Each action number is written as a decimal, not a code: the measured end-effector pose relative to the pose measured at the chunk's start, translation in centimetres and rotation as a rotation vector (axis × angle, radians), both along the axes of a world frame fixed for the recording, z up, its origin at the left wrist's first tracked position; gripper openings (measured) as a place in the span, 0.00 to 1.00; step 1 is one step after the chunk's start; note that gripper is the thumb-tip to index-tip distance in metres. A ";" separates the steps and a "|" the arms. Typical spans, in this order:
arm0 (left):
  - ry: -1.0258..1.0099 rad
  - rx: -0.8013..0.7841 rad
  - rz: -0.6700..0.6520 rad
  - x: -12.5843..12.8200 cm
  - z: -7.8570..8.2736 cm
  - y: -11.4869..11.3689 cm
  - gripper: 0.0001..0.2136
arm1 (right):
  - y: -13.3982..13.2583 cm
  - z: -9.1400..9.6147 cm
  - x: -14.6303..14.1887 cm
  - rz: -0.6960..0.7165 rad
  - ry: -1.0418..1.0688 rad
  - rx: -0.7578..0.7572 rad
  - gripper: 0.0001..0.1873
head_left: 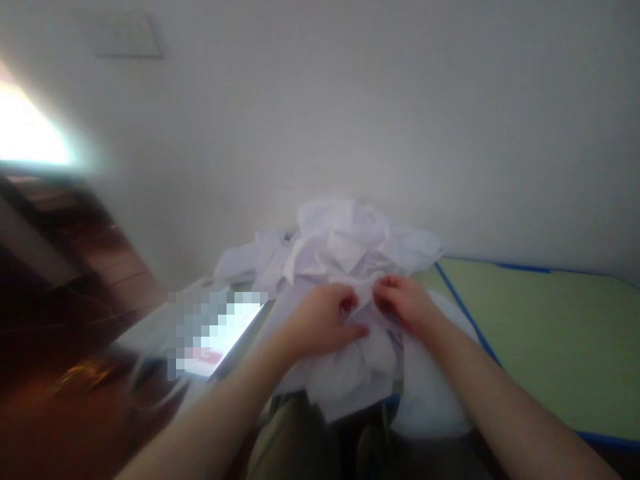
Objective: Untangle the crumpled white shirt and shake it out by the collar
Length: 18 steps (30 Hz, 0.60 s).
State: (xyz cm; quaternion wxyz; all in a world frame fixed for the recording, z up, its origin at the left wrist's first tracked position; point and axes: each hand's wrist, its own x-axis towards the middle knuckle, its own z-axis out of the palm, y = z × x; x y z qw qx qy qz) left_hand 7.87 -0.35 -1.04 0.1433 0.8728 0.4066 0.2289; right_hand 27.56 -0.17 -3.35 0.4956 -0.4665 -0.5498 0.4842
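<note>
A heap of white shirts [345, 243] with collar-like folds lies crumpled against the wall, and white cloth hangs over the near edge above my knees. My left hand [325, 317] is on the front of the heap, its fingers curled into the fabric and the thumb a little apart. Close beside it on the right, my right hand [403, 303] pinches a fold of the same white cloth between thumb and fingers. The fingertips are partly hidden by the folds, and the picture is blurred.
To the left lies a phone [225, 340] with a lit screen, beside a whitish bag [150, 327] with a loop. A green mat [560, 327] with blue edging stretches to the right. The wall [400, 120] rises behind. Brown floor [65, 400] shows at lower left.
</note>
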 end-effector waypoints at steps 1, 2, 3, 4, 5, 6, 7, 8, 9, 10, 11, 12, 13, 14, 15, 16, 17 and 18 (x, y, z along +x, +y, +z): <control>0.036 0.023 0.025 -0.3 0.0 -0.6 0.14 | -0.5 0.1 0.0 -0.019 -0.080 0.026 0.11; 0.060 0.036 0.042 -0.6 0.1 -1.1 0.13 | -1.1 0.3 0.1 -0.044 -0.182 0.069 0.11; 0.072 0.035 0.049 -1.0 0.2 -1.5 0.13 | -1.9 0.4 0.2 -0.072 -0.308 0.134 0.12; 0.070 0.017 0.047 -1.4 0.3 -1.7 0.14 | -2.9 0.4 0.3 -0.104 -0.451 0.214 0.14; 0.056 -0.012 0.044 -1.9 0.4 -1.9 0.14 | -4.0 0.4 0.4 -0.140 -0.606 0.293 0.16; 0.031 -0.047 0.047 -2.4 0.5 -1.8 0.13 | -5.1 0.3 0.4 -0.182 -0.765 0.362 0.17; 0.005 -0.077 0.058 -2.9 0.6 -1.7 0.13 | -6.2 0.2 0.5 -0.221 -0.922 0.414 0.17; -0.012 -0.098 0.071 -3.2 0.7 -1.5 0.11 | -7.0 0.0 0.5 -0.248 -1.067 0.446 0.15; -0.015 -0.111 0.084 -3.5 0.7 -1.3 0.11 | -7.7 -0.2 0.5 -0.264 -1.185 0.459 0.11; -0.002 -0.124 0.090 -3.6 0.7 -1.1 0.10 | -8.2 -0.4 0.5 -0.271 -1.267 0.460 0.09; 0.021 -0.142 0.083 -3.5 0.6 -0.9 0.10 | -8.4 -0.5 0.5 -0.269 -1.311 0.451 0.09; 0.046 -0.165 0.064 -3.4 0.5 -0.8 0.09 | -8.4 -0.5 0.5 -0.260 -1.315 0.436 0.10; 0.067 -0.191 0.040 -3.2 0.4 -0.8 0.09 | -8.3 -0.4 0.5 -0.246 -1.285 0.419 0.11; 0.081 -0.214 0.016 -3.1 0.3 -0.9 0.08 | -8.1 -0.3 0.6 -0.231 -1.231 0.399 0.12; 0.090 -0.233 -0.006 -2.9 0.2 -1.0 0.08 | -7.9 -0.1 0.7 -0.218 -1.168 0.381 0.12; 0.096 -0.246 -0.023 -2.9 0.2 -1.1 0.09 | -7.7 0.2 0.8 -0.209 -1.108 0.368 0.12; 0.100 -0.257 -0.030 -2.9 0.1 -1.2 0.11 | -7.6 0.5 1.0 -0.206 -1.061 0.362 0.12; 0.103 -0.267 -0.028 -2.9 0.1 -1.3 0.13 | -7.5 0.8 1.2 -0.202 -1.033 0.363 0.12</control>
